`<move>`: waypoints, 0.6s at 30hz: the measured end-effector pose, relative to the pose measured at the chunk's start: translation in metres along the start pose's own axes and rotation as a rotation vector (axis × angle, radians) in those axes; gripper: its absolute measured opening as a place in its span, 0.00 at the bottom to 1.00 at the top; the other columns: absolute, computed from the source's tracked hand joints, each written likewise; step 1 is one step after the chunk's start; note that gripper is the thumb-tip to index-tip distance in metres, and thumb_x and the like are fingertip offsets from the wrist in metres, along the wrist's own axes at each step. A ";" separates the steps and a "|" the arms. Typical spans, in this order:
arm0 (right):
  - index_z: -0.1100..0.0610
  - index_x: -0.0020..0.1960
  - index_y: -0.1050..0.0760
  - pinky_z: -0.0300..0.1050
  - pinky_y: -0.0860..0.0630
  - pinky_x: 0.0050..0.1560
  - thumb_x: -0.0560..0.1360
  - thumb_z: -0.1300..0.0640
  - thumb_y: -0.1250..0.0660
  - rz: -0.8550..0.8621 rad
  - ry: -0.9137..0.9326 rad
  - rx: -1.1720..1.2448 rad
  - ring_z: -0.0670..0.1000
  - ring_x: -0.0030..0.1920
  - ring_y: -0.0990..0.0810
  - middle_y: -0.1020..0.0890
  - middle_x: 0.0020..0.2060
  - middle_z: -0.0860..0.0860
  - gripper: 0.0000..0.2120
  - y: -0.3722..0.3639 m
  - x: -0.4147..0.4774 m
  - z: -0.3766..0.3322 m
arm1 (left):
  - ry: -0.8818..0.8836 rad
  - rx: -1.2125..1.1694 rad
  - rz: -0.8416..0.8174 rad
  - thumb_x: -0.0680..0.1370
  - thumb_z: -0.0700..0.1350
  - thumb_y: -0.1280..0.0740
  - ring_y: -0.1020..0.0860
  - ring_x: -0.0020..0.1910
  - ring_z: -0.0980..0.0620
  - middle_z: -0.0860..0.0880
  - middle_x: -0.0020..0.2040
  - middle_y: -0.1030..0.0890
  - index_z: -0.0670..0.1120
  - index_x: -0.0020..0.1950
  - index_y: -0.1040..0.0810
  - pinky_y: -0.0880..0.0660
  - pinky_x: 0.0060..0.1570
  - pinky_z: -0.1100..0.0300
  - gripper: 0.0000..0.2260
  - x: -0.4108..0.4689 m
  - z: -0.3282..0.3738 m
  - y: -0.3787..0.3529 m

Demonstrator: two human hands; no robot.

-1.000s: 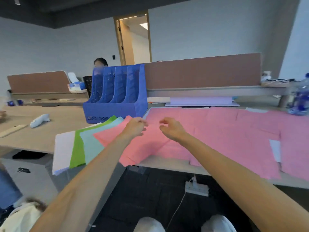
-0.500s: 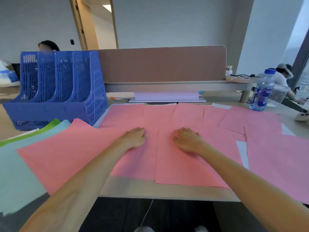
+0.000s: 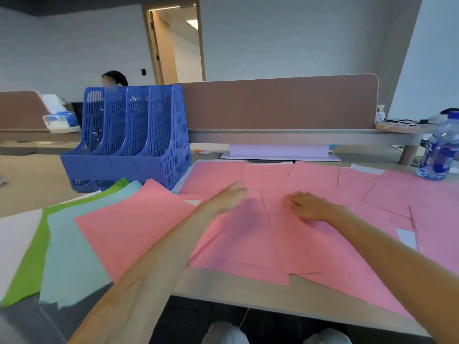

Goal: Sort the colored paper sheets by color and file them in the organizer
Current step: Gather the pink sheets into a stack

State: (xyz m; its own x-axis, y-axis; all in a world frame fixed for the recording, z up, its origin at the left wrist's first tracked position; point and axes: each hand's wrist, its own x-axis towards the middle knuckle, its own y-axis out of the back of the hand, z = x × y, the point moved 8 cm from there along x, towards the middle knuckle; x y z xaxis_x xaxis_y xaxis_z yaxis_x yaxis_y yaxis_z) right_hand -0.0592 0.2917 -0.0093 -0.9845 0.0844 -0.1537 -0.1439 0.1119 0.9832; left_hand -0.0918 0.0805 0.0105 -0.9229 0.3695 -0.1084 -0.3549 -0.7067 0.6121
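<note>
Bare forearms (image 3: 159, 264), unsleeved to elbows, white shoes (image 3: 224, 334)

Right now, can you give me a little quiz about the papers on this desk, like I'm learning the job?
1. True or false: the water bottle stands left of the blue file organizer.
2. What colour is the sheet that the leftmost pink sheet directly overlaps? A green, B light blue, C white.
3. What colour are the sheets that the right hand rests on?

Key: 1 false, the bottle is far to the right. 2 B, the light blue sheet. 3 pink.
</note>
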 end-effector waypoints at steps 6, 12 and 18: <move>0.48 0.79 0.55 0.58 0.56 0.75 0.80 0.38 0.53 -0.002 0.106 0.008 0.52 0.78 0.56 0.55 0.78 0.50 0.31 -0.004 -0.001 -0.046 | 0.189 0.616 0.098 0.82 0.52 0.52 0.34 0.71 0.39 0.37 0.73 0.35 0.41 0.76 0.45 0.36 0.69 0.49 0.25 0.016 -0.049 0.039; 0.44 0.78 0.55 0.58 0.60 0.75 0.79 0.34 0.55 -0.014 0.307 -0.047 0.50 0.78 0.59 0.57 0.78 0.47 0.31 -0.023 0.001 -0.095 | 0.208 0.688 0.194 0.82 0.54 0.52 0.40 0.73 0.40 0.37 0.74 0.39 0.43 0.76 0.44 0.41 0.70 0.47 0.26 0.039 -0.061 0.064; 0.40 0.78 0.56 0.58 0.61 0.75 0.79 0.35 0.57 -0.014 0.234 -0.045 0.49 0.78 0.59 0.57 0.78 0.44 0.29 -0.019 0.022 -0.058 | 0.155 0.717 0.129 0.81 0.58 0.52 0.46 0.76 0.44 0.43 0.77 0.43 0.42 0.75 0.41 0.46 0.74 0.46 0.28 0.049 -0.082 0.058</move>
State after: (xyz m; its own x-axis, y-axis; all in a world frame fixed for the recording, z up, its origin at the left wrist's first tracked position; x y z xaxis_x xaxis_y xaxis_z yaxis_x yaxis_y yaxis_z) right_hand -0.0840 0.2338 -0.0256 -0.9781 -0.1493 -0.1452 -0.1565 0.0663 0.9855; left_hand -0.1697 0.0081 -0.0235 -0.9799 0.1836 -0.0776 -0.1064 -0.1525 0.9826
